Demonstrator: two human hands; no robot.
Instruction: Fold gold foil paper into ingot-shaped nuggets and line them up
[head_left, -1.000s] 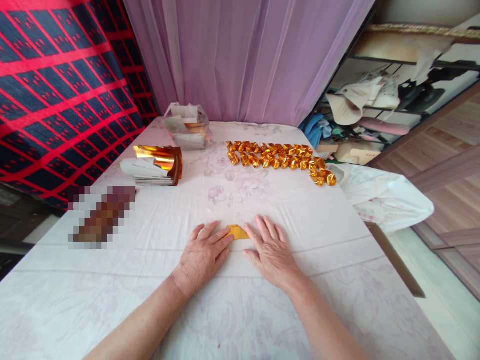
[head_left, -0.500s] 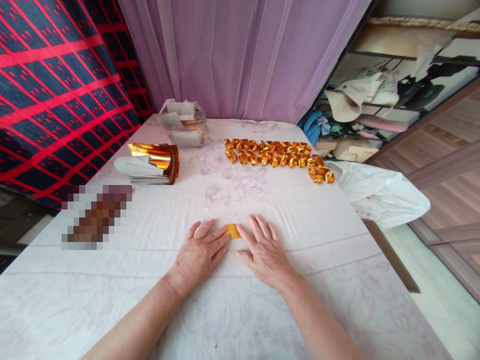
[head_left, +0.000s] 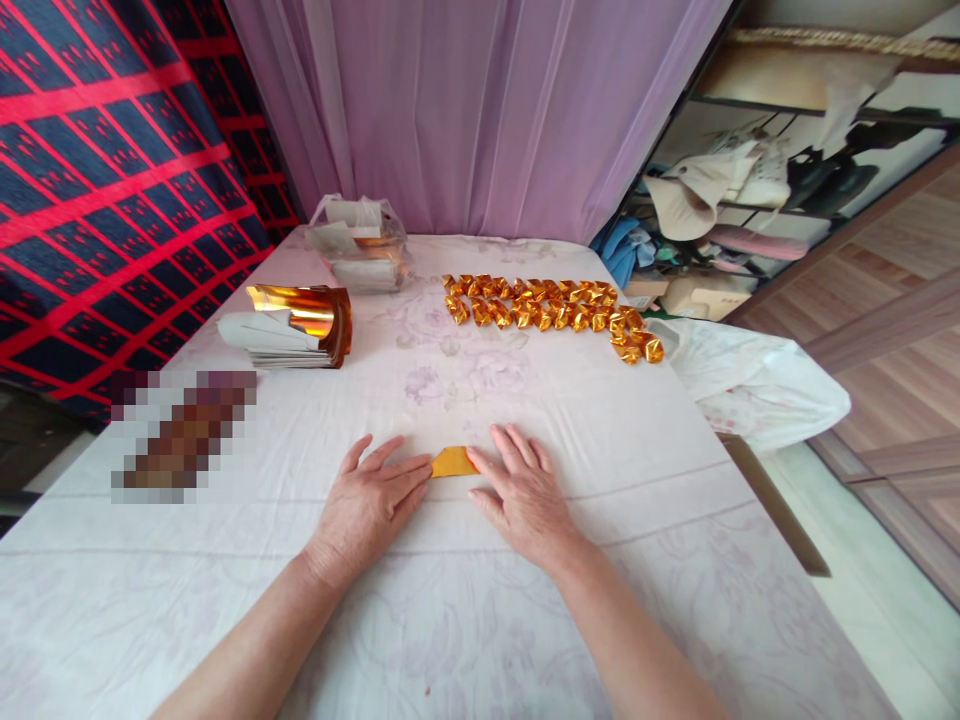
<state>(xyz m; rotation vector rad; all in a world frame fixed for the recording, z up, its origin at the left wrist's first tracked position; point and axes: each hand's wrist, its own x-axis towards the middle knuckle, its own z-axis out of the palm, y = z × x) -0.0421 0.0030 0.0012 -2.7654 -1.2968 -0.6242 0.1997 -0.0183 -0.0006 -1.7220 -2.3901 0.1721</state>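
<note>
A small folded piece of gold paper [head_left: 453,462] lies flat on the cloth-covered table between my hands. My left hand [head_left: 367,508] rests palm down with fingers spread, its fingertips touching the paper's left end. On the right end press the fingertips of my right hand [head_left: 527,497], which is also flat with fingers apart. Farther back, folded gold foil pieces [head_left: 551,304] stand in two rows, with a few more at their right end. A stack of foil sheets [head_left: 300,330], gold on one side and pale on the other, sits at the left.
A clear plastic bag [head_left: 358,245] with more sheets is at the back left. A pixelated patch [head_left: 187,435] hides something at the left edge. White plastic [head_left: 757,380] hangs off the right edge. A purple curtain [head_left: 450,120] and a shelf with shoes [head_left: 772,175] border the table.
My left hand has slid left along the paper, uncovering more of its slanted left end. The right hand stays on the right end. The view has shifted slightly.
</note>
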